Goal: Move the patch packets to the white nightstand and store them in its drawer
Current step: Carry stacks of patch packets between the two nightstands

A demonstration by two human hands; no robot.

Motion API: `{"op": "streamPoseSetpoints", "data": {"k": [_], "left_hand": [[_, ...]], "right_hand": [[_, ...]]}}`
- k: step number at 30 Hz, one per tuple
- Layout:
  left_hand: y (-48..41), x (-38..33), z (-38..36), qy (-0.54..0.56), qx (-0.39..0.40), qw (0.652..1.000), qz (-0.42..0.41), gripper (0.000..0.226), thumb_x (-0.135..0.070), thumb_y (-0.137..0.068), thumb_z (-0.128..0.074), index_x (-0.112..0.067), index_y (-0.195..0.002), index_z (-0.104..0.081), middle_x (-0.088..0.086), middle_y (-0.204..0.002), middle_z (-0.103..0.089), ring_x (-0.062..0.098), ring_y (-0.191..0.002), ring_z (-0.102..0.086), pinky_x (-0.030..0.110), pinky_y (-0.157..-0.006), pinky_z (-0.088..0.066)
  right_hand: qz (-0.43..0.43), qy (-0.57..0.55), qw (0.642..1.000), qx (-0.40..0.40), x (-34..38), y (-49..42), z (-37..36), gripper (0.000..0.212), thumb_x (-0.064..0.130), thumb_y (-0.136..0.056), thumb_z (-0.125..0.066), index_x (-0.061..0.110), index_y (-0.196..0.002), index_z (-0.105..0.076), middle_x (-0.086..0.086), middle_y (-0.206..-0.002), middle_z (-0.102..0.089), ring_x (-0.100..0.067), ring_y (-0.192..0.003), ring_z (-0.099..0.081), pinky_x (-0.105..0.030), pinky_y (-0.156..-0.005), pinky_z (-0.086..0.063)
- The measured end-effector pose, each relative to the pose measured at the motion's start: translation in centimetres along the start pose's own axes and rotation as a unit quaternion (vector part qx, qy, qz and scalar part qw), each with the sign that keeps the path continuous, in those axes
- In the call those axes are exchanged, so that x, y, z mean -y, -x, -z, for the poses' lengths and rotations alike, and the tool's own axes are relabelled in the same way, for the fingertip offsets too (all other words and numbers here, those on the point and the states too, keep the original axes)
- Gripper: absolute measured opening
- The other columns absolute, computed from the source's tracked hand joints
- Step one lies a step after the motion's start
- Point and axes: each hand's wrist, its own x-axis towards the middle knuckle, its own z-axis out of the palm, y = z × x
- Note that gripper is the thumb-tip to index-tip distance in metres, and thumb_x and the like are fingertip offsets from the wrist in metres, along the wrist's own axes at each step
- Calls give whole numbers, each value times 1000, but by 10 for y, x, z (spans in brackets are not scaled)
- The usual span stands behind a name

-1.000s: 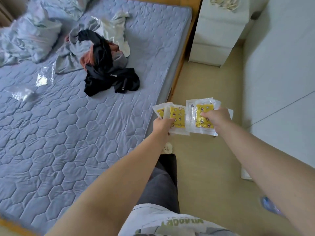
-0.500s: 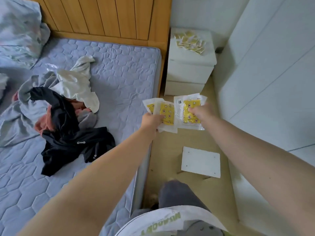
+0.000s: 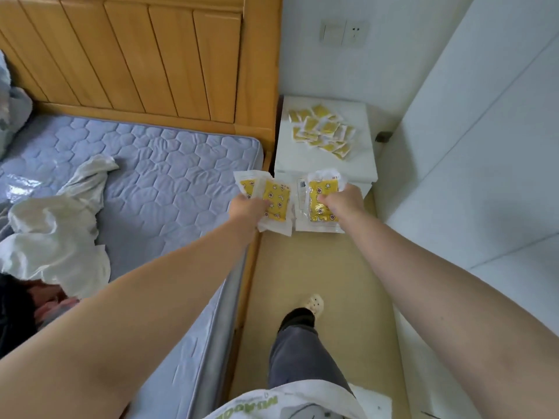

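Nightstand (image 3: 320,164) ahead; each hand (image 3: 248,208) (image 3: 343,201) grips packets (image 3: 276,201).

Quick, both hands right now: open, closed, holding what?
Left hand: closed, gripping the left bunch of patch packets.
Right hand: closed, gripping the right bunch of patch packets.

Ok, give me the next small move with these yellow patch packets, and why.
Probably step nearer and lay both bundles on the bare front of the white nightstand: the left hand and right hand each grip yellow-and-white plastic patch packets, so neither is free to open its drawer.
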Motion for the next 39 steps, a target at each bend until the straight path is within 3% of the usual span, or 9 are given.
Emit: {"op": "streamPoseSetpoints", "data": {"k": [8,17,20,22,28,30,32,34,39], "left_hand": [[-150,-119,-140,-35,-2,999,36,17,-4,-86,-65,-14,-91,-52,3,-84,-58,24,-81,-59,35,-74,-51],[-317,-180,-215,-73,11,991,109,19,-7,-84,-67,-20,-83,-53,2,-80,-59,26,-88,-62,43,-87,-55],[-379,-200,-245,-102,18,987,126,27,-8,-84,-68,-9,-108,-56,2,-80,-57,27,-89,-61,44,-89,-54],[-421,-212,-265,-138,25,982,126,33,-10,-83,-68,-8,-113,-56,4,-85,-58,26,-88,-59,42,-87,-55],[-521,-227,-331,-291,103,950,47,77,-14,-86,-67,-15,-149,-23,5,-120,-52,23,-95,-55,33,-74,-48],[-545,-212,-348,-394,125,910,-32,95,-11,-85,-67,-25,-153,-1,9,-129,-49,28,-100,-58,38,-75,-54],[-566,-189,-356,-594,148,778,-137,105,-25,-86,-69,-32,-150,14,11,-154,-22,35,-135,-35,47,-103,-43],[-585,-170,-357,-712,183,655,-174,99,-50,-89,-59,-33,-149,17,10,-159,16,34,-147,7,53,-118,-12],[-602,-154,-359,-741,219,608,-185,92,-65,-89,-41,-31,-148,20,12,-155,28,35,-143,23,55,-117,-1]], "right_hand": [[-60,15,998,11,80,-213,40,69,16,-83,-73,4,-141,-38,-11,-139,-49,-28,-120,-52,-32,-83,-44],[-96,46,994,6,129,-390,25,57,16,-84,-70,4,-133,-44,-9,-123,-56,-21,-90,-54,-30,-72,-42],[-112,34,993,-19,137,-456,18,16,9,-82,-68,11,-90,-54,-2,-86,-57,-22,-83,-54,-31,-70,-43],[-120,43,991,-29,142,-502,11,30,7,-82,-67,16,-71,-41,2,-72,-47,-21,-77,-52,-31,-67,-43],[-149,107,983,-16,143,-618,-22,22,11,-84,-64,11,-75,-44,-5,-73,-48,-16,-60,-46,-27,-56,-38],[-146,147,978,0,138,-643,-35,18,18,-86,-63,8,-90,-49,-8,-82,-53,-23,-73,-53,-30,-61,-41],[-133,282,950,20,123,-659,-47,30,26,-89,-59,6,-108,-50,-10,-102,-55,-29,-99,-54,-36,-79,-44],[-99,398,912,19,104,-668,-58,48,33,-89,-56,6,-126,-43,-12,-127,-45,-31,-119,-42,-38,-93,-38],[-93,425,900,35,82,-675,-74,67,39,-96,-45,4,-146,-19,-16,-155,-12,-34,-141,-15,-44,-114,-17]]}}
